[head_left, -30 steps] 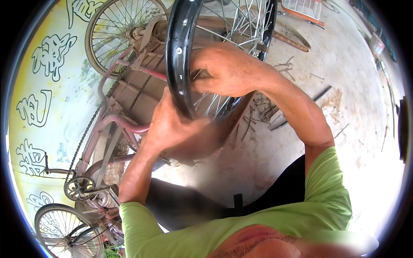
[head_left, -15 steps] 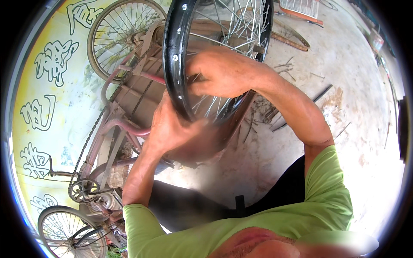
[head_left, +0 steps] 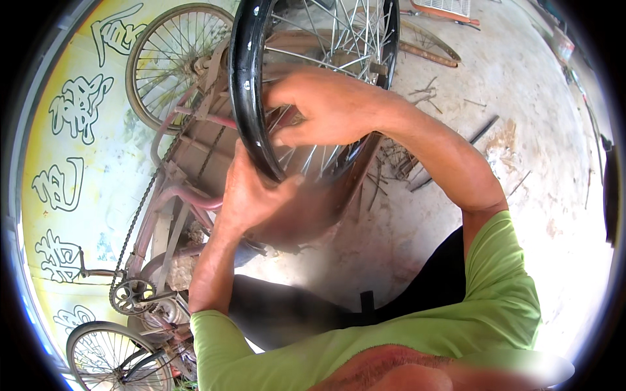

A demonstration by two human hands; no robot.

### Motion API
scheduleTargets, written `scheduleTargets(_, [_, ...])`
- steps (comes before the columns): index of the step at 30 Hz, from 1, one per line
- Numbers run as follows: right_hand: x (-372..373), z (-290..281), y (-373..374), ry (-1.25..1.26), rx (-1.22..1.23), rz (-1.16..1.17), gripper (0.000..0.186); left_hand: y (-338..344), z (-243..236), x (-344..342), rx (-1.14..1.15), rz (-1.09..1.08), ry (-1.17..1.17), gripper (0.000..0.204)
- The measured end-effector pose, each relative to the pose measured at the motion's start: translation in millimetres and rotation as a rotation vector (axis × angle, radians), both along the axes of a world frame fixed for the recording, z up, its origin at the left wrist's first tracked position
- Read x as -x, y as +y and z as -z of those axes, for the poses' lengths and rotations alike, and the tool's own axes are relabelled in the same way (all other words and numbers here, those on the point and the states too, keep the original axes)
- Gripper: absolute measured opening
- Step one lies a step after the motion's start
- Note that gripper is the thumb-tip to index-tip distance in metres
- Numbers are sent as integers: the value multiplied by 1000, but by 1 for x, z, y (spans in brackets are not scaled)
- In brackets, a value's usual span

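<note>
My L hand (head_left: pixel 255 202) grips blk wheel rim (head_left: pixel 244 65) low, in front of me; R hand (head_left: pixel 323 107) curled at inner side, tips hidden, can't tell grip. Best: steady rim, don't bend spokes (head_left: pixel 339 42).

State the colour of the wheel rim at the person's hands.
The wheel rim is glossy black, showing best in the head view.

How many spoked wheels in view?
4: black wheel at top centre, upper-left wheel, lower-left wheel, and rusty wheel at upper right, partly covered. Others may be hidden.
</note>
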State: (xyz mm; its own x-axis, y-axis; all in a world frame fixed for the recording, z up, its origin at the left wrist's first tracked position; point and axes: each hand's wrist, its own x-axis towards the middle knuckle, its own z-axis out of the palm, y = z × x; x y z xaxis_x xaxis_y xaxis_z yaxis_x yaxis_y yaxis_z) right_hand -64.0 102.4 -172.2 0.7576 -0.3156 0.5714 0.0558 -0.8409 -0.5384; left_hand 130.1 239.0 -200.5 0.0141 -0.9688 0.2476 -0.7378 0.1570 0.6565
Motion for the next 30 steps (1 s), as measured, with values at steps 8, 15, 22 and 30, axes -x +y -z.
scheduleTargets(8, [31, -21, -4, -261, -101, 148, 20, -1, -2, 3, 12, 54, -23, 82])
scheduleTargets(15, [6, -5, -21, -229, -106, 205, 40, 0, 12, -4, 19, 139, 49, 86])
scheduleTargets(22, [3, -18, -35, -66, -158, -38, 38, -1, 26, -6, 61, 209, 115, 86])
scheduleTargets(30, [-10, -4, -34, -180, -86, -41, 31, -1, 35, -17, 48, 206, 44, 92])
